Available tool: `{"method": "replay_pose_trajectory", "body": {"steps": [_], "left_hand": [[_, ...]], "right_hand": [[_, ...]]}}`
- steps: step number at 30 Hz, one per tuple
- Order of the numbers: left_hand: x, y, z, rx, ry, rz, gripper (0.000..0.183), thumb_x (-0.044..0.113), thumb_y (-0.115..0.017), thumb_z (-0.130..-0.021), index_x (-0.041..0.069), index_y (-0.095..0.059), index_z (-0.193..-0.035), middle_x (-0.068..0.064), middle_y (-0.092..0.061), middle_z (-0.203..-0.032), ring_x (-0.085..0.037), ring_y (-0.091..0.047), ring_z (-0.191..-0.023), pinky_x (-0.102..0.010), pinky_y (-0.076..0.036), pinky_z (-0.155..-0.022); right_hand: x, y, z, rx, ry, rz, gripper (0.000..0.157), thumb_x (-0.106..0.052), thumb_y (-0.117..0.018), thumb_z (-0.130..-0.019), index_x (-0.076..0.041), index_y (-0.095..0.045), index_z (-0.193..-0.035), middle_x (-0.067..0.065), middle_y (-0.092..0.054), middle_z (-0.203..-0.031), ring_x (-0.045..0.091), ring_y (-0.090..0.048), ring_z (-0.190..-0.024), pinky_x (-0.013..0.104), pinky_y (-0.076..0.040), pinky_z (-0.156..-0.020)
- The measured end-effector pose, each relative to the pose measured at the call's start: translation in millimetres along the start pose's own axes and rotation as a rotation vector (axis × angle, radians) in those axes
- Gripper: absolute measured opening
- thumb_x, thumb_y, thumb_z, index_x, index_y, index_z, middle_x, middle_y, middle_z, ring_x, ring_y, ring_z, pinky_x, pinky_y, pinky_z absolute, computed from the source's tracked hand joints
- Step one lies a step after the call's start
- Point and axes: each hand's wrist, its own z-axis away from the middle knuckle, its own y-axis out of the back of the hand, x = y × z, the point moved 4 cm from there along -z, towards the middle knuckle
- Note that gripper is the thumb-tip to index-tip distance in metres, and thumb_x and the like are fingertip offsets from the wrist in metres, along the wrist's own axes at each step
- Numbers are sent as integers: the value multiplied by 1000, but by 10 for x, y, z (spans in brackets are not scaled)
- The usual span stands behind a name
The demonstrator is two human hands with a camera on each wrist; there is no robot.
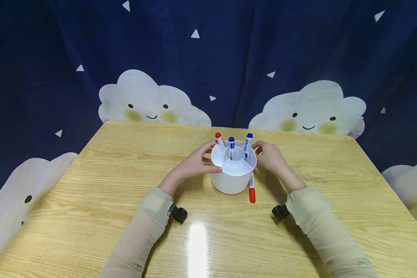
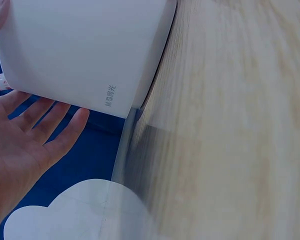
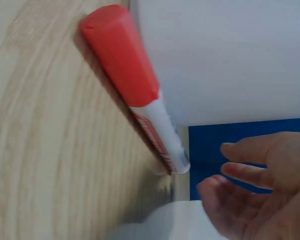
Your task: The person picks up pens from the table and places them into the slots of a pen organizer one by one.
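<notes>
A white round pen organizer [image 1: 229, 183] with several compartments stands upright on the table. My left hand [image 1: 196, 162] lies along its left side, thumb at the front rim; in the left wrist view the extended fingers [image 2: 70, 135] reach its wall. A red-capped marker [image 1: 219, 139] leans in a back left compartment. One blue-capped marker [image 1: 231, 143] is in the central cup, another blue-capped marker [image 1: 248, 143] in the right part. On the table, a red marker [image 3: 125, 55] lies beside the organizer's right wall. My right hand [image 1: 271, 157], fingers loosely bent and holding nothing, is at the organizer's right side.
The wooden table [image 1: 100, 185] reaches back to a dark blue curtain [image 1: 229, 58] with white clouds and triangles. Black wrist cameras are strapped below both hands, the left camera [image 1: 179, 214] and the right camera [image 1: 280, 212] close over the table.
</notes>
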Motion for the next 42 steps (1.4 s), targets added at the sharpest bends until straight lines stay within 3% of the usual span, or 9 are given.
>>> {"method": "replay_pose_trajectory", "body": {"steps": [4,7,11,17,25,32,42], "left_hand": [[1,-3,0,-1,1,7,78,16,-72,-68,11,-27,-131,-7,-37,-124,-25,-38,-109,-45,-38,-88],[2,-6,1,-3,2,10,77,16,-71,-68,10,-27,-131,-7,-36,-125,-26,-38,-109,-45,-38,-88],[13,-6,7,-4,4,9,77,16,-71,-68,10,-27,-131,-8,-36,-125,-27,-38,-109,-45,-38,-88],[12,-1,9,0,5,12,77,15,-71,-68,10,-27,-131,-8,-37,-124,-26,-38,-109,-45,-37,-88],[-251,0,-80,18,-14,-15,79,30,-73,-65,23,-29,-130,3,-37,-123,-18,-40,-107,-40,-41,-85],[8,-3,14,-6,6,4,77,16,-71,-68,10,-27,-131,-7,-36,-125,-25,-38,-109,-45,-38,-87],[16,-5,3,-6,-10,19,77,13,-71,-68,9,-27,-131,-9,-37,-124,-28,-38,-108,-46,-37,-88]], "right_hand": [[69,-99,-7,-84,-19,45,27,-19,-56,-74,-3,-56,-96,12,-61,-80,23,-54,-70,31,-43,-58],[119,-157,-4,-139,-44,33,27,-17,-55,-74,-3,-55,-97,10,-61,-77,18,-54,-61,27,-42,-52],[147,-198,-1,-173,-55,4,28,-16,-54,-74,-2,-54,-99,7,-60,-71,12,-52,-49,23,-40,-46],[135,-215,5,-206,-93,-24,28,-18,-52,-76,-2,-53,-99,9,-61,-75,15,-55,-50,22,-42,-45],[113,-220,43,-237,-137,-32,30,-14,-52,-75,2,-53,-100,11,-61,-76,17,-57,-51,22,-44,-44],[164,-201,82,-233,-162,-68,28,-16,-55,-73,3,-55,-93,13,-61,-81,18,-58,-52,24,-48,-46],[200,-135,93,-197,-193,-85,33,-22,-59,-74,1,-55,-97,14,-58,-83,17,-56,-56,22,-46,-48]]}}
